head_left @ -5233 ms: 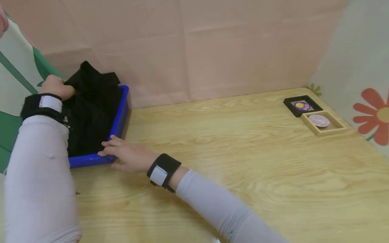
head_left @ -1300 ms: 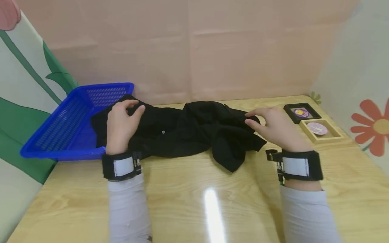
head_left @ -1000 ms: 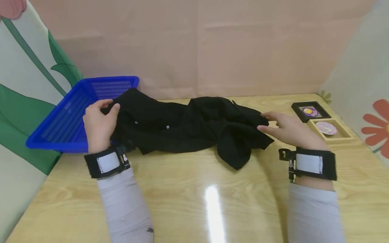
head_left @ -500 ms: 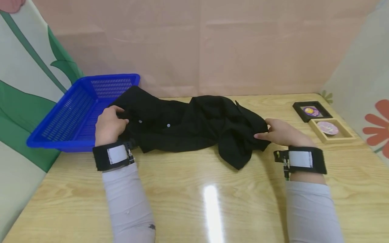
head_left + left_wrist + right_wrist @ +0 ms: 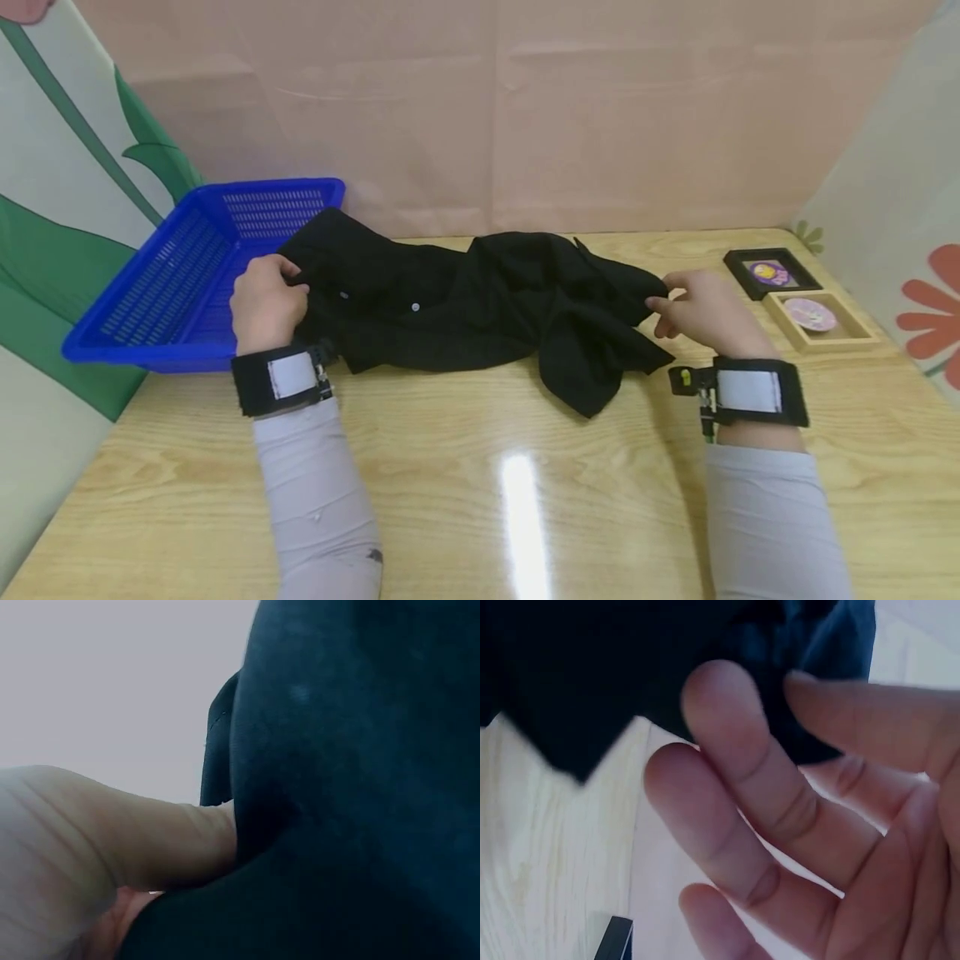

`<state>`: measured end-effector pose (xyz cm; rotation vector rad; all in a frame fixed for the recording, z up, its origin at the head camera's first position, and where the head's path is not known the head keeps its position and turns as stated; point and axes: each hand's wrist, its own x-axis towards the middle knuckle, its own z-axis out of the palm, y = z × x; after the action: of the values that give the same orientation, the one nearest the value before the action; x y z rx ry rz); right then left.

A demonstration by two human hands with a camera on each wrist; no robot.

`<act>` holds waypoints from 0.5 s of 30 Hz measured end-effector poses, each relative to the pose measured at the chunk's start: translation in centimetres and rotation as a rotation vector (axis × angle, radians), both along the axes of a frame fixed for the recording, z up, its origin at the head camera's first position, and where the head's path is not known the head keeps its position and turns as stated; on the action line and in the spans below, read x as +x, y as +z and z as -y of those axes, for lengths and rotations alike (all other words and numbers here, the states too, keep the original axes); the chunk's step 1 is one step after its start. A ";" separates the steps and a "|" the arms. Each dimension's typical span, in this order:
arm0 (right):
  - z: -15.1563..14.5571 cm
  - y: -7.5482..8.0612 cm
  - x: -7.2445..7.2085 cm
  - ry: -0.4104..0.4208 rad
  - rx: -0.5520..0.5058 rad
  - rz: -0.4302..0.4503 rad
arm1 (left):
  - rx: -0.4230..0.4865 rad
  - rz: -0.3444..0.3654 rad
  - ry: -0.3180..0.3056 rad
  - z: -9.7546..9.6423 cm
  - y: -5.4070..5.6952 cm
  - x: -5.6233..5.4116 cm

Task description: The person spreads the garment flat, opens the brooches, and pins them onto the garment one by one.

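Observation:
A black shirt (image 5: pixel 495 304) with small pale buttons lies bunched across the table, its left end overlapping the basket's edge. My left hand (image 5: pixel 264 302) pinches that left end, and in the left wrist view the thumb (image 5: pixel 187 840) presses into a fold of dark cloth. At the opposite end, my right hand (image 5: pixel 712 310) pinches the shirt's edge. The right wrist view has the cloth (image 5: pixel 817 645) between thumb and index finger, while the other fingers (image 5: pixel 727 720) curl loosely below. A pointed corner of the shirt hangs toward the table's front.
A blue plastic basket (image 5: pixel 150 287) stands at the back left of the wooden table (image 5: pixel 435 483). At the right lie a black frame (image 5: pixel 772 272) and a light wooden frame (image 5: pixel 821 321), each with a round piece inside. A pink-beige backdrop (image 5: pixel 600 125) rises behind.
The shirt lay in the basket at first and now stretches across the table. Both hands went from hovering at its ends to pinching them; the right hand has since risen slightly.

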<state>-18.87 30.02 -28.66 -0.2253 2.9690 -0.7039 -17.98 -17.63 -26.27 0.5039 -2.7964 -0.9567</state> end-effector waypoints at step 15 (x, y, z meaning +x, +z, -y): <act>0.5 0.9 0.7 -0.106 -0.198 0.018 | 0.045 -0.336 -0.145 -3.9 3.1 1.5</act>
<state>-18.20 29.54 -27.73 -0.0737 2.9116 -1.0079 -16.46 -13.76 -23.15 0.1288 -2.5380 -1.0265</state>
